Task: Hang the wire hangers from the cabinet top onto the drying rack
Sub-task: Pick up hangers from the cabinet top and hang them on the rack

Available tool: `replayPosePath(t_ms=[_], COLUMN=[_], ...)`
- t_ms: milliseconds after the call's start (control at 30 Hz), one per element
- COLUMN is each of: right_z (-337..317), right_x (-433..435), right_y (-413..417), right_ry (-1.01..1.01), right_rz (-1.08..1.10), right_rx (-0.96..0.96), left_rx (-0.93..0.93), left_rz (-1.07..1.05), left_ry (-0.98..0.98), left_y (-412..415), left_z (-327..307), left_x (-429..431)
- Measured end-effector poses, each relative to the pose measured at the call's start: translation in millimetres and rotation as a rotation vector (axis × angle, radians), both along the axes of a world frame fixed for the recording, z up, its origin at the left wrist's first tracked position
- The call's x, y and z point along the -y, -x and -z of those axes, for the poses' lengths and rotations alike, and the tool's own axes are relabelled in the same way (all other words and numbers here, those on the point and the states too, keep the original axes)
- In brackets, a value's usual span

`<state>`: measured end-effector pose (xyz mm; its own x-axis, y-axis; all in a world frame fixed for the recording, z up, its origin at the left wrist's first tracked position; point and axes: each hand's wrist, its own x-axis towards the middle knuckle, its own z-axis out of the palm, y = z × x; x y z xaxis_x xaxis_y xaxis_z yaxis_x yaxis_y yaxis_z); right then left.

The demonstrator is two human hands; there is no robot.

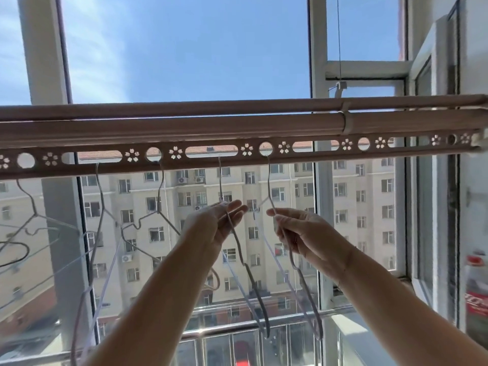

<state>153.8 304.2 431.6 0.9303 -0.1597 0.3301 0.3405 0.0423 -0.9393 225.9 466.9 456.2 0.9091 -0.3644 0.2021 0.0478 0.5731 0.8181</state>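
While the drying rack (211, 125) above both hands holds two wire hangers in its rail, the left hand (219, 224) rests open-fingered against the left hanger (220, 180), the right hand (303, 235) grips the right hanger (268, 180), and the red bottle (475, 289) right of that hand bears an unreadably blurred label.

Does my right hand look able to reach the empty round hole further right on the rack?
Probably yes: nothing hangs between the right hand and that round hole, though it already holds a hanger.
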Motion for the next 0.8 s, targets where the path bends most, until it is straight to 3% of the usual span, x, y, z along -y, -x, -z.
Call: replayPosePath(t_ms=[133,333,567,800], right_z=[2,22,96,211], right_x=[-1,6,28,43], right_y=[-2,4,33,97], right_ry=[-0.017,-0.112,-0.21,-0.244], right_rz=[0.013,0.075,0.197,0.458], right_rx=[0.032,0.04,-0.043,-0.254], left_rx=[-0.002,0.023,0.101,0.015], left_rz=[-0.003,-0.081,-0.199,0.063], left_ry=[-0.005,-0.199,-0.231,-0.509], left_y=[-2,8,27,39], left_z=[6,39,102,205], left_x=[-3,-14,-36,1])
